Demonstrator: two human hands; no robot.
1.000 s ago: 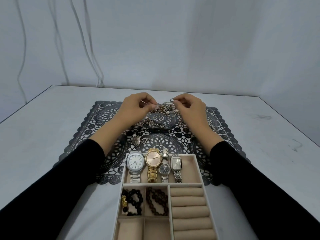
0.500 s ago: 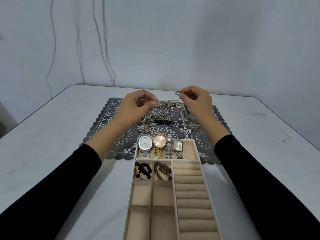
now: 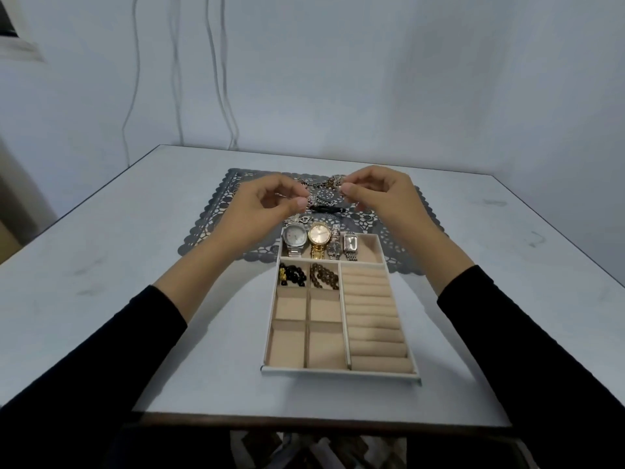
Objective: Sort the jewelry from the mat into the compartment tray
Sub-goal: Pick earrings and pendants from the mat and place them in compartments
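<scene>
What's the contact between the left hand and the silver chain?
Touching. The head view shows the left hand pinching the silver chain between thumb and forefinger.

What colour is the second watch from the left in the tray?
Gold: the round metal watch shows best in head view.

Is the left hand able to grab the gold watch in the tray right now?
Probably yes, but not yet: the left hand is busy pinching a chain. The gold watch lies uncovered in the far compartment of the tray, close to that hand, with nothing between them.
</scene>
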